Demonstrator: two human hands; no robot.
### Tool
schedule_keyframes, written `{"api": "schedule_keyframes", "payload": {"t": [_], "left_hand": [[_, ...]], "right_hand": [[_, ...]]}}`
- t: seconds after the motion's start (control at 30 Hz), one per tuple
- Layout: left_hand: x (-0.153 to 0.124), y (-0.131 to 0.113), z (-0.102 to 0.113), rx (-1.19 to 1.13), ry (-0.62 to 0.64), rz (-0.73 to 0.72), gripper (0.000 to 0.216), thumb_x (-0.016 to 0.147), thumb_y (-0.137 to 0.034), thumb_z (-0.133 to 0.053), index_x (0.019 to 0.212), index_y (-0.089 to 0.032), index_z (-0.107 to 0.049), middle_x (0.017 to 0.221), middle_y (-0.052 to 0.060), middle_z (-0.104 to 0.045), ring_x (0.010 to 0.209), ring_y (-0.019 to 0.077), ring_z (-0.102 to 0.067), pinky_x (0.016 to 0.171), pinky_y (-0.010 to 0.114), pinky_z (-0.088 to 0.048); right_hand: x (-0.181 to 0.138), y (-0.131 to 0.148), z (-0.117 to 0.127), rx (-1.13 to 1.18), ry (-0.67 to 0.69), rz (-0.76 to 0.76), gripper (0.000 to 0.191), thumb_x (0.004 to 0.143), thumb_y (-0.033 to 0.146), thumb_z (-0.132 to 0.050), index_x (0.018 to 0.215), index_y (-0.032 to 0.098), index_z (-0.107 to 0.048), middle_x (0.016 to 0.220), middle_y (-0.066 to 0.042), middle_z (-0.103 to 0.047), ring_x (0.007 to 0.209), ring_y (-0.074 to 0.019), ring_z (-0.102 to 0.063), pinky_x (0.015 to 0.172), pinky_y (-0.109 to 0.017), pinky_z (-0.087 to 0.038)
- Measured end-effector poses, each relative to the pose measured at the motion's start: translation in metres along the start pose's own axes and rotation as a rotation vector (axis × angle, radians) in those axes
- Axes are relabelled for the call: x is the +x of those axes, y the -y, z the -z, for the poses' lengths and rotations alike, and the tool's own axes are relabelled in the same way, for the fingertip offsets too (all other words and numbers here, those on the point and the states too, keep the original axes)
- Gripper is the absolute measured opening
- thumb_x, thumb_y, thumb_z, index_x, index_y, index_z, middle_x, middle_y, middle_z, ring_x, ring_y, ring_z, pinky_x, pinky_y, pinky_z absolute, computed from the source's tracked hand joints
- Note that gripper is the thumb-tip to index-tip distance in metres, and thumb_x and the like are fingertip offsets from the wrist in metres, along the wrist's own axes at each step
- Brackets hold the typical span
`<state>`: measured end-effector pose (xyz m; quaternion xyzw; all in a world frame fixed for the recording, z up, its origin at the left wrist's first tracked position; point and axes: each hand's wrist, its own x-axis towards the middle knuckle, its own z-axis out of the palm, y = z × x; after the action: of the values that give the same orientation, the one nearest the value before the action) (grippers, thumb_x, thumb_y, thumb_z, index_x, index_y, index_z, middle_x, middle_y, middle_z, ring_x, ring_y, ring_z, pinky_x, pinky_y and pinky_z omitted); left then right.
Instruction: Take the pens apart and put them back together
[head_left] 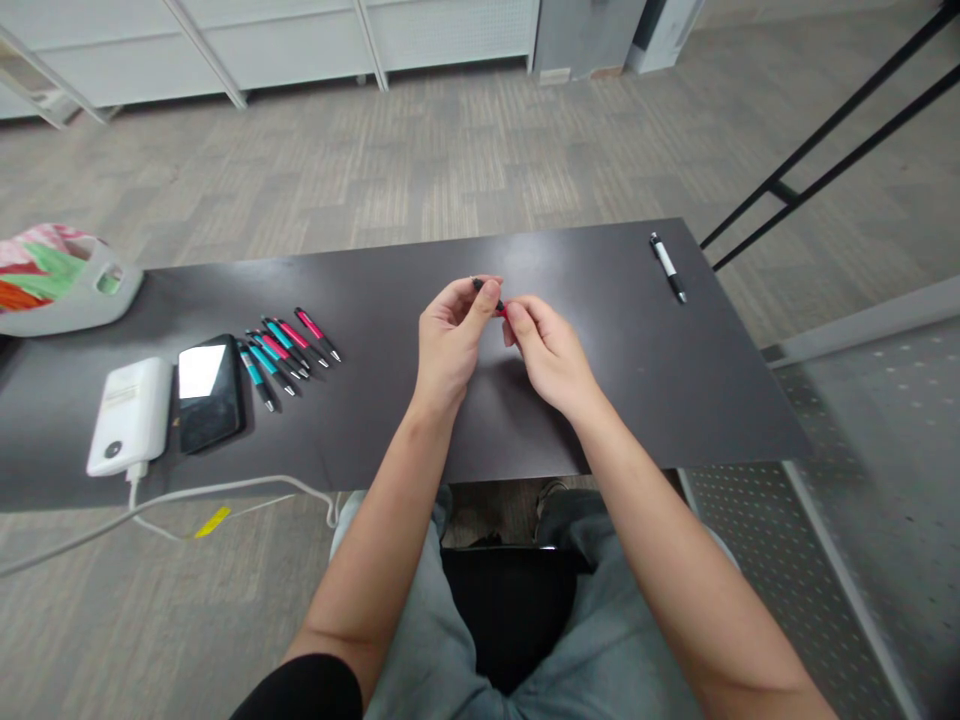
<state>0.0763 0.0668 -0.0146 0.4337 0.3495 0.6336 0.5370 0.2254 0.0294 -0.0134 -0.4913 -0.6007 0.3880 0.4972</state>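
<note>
1. Near the middle of the frame, just above the tabletop (375,410), the person's two hands meet around a slim pen (500,305), black toward its upper-left end and red at its lower right.
2. Left of the frame's centre line, the left hand (450,335) has its fingers curled and its thumb pressed on the black part.
3. Slightly right of centre, the right hand (551,355) pinches the red part between thumb and bent fingers; much of the pen is hidden by this grip.
4. Left of the hands lies a slanted cluster of pens (283,352), some turquoise and black, others pinkish red and black, all with silvery tips toward the lower right.
5. Just beside the cluster, farther left, are a black smartphone (211,395) with a bright reflection and a white rounded device (133,410), its lower end joined to a white cable (225,487).
6. At the upper left of the tabletop stands a white plastic basket (90,310) of pink, green and orange material.
7. Toward the tabletop's upper right corner, well apart from the hands, rests a white-and-black pen (665,262).
</note>
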Motion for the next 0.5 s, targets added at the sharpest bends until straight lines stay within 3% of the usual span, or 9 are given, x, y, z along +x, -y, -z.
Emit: {"api": "schedule_keyframes", "payload": {"t": [0.23,0.4,0.5], "left_hand": [[-0.0001,0.0050,0.0024,-0.023,0.025,-0.053,0.043,0.088,-0.065,-0.116,0.100,-0.028,-0.097,0.101,0.004,-0.089,0.093,0.0168,-0.082,0.092,0.031,-0.070],[0.0005,0.0043,0.0013,-0.019,0.002,-0.031,0.043,0.088,-0.064,-0.116,0.098,-0.028,-0.096,0.100,0.004,-0.089,0.090,0.0172,-0.081,0.088,0.031,-0.071],[0.0014,0.0032,0.0017,-0.006,-0.012,-0.023,0.041,0.088,-0.062,-0.117,0.097,-0.028,-0.095,0.100,0.003,-0.088,0.088,0.0160,-0.080,0.087,0.030,-0.070]], "right_hand": [[0.0006,-0.0030,-0.0006,0.003,-0.038,0.032,0.036,0.111,0.062,-0.085,0.118,0.031,-0.070,0.101,-0.002,-0.072,0.088,-0.0235,-0.065,0.085,-0.040,-0.058],[0.0017,-0.0065,-0.0011,-0.102,-0.064,0.084,0.049,0.122,0.076,-0.062,0.111,0.030,-0.075,0.100,-0.006,-0.072,0.097,-0.0281,-0.068,0.096,-0.045,-0.061],[0.0026,-0.0065,-0.0005,-0.089,-0.059,0.105,0.044,0.117,0.074,-0.073,0.110,0.031,-0.072,0.109,-0.007,-0.076,0.101,-0.0286,-0.070,0.097,-0.045,-0.061]]}}
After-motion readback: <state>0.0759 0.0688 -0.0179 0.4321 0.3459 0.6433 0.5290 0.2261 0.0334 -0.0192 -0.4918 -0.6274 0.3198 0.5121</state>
